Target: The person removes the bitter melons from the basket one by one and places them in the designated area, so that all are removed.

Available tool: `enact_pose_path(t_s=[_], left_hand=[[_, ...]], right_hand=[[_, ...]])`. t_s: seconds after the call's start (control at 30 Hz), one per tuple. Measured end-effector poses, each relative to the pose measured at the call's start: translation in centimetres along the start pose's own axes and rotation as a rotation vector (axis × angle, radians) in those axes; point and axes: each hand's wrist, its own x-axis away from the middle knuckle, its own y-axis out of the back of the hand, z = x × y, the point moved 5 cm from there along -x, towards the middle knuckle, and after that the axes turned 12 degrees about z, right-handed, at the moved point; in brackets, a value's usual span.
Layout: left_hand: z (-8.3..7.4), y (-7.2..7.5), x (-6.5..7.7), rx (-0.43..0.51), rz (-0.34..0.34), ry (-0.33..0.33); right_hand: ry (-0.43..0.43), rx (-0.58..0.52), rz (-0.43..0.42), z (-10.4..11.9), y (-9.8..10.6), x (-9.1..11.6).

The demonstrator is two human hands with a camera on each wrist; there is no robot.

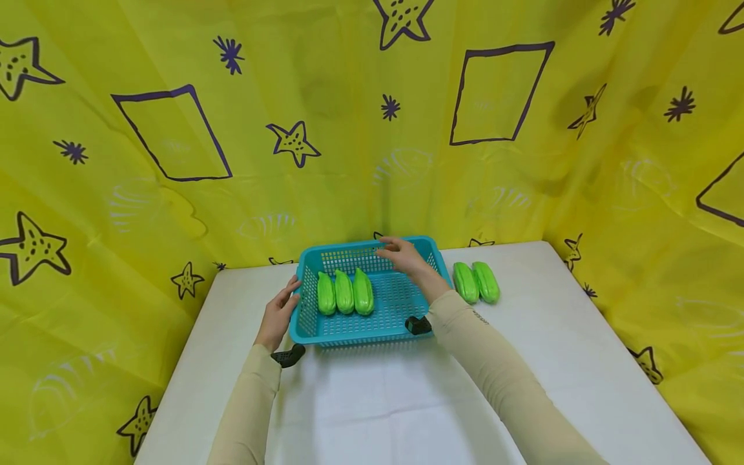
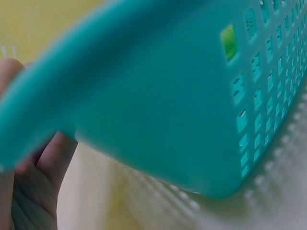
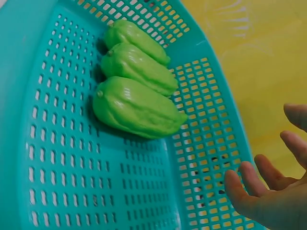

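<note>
A turquoise plastic basket (image 1: 401, 303) with slotted walls sits at the back of the white table. Three shiny green ridged gourds (image 3: 139, 108) lie side by side in its left half. My left hand (image 1: 278, 316) holds the basket's left rim; in the left wrist view the rim (image 2: 72, 72) partly hides its fingers. Over the back wall, right of the middle, is my right hand (image 1: 401, 254), its fingers spread and slightly bent with nothing in them. Outside the basket, just to its right, two more green gourds (image 1: 476, 283) lie close together on the table.
Yellow curtains (image 1: 337, 187) with drawn stars enclose the back and both sides, and the basket stands close to the back one. The white tabletop (image 1: 395, 407) extends in front of the basket. A dark wrist-camera mount (image 1: 417, 325) on the right arm overlaps the basket's front rim.
</note>
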Motion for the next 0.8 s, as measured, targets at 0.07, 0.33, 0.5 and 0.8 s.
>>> enact_pose_path(t_s=[0.07,0.33,0.5,0.8], left_hand=[[-0.7,-0.2,0.3,0.008,0.008,0.008],[-2.2,-0.5,1.2,-0.009,0.020,0.008],[-2.2,-0.4,1.2,0.000,0.025,0.003],[-2.2,-0.3,1.1,0.011,0.018,0.001]], right_hand=[[-0.016,0.020,0.015,-0.2,-0.5,-0.3],[-0.062,0.171,0.022,-1.0,-1.5,-1.8],[-0.069,0.232,0.058,-1.7,-2.2,-2.2],[-0.173,0.014,0.129,-4.0,-4.0,-2.8]])
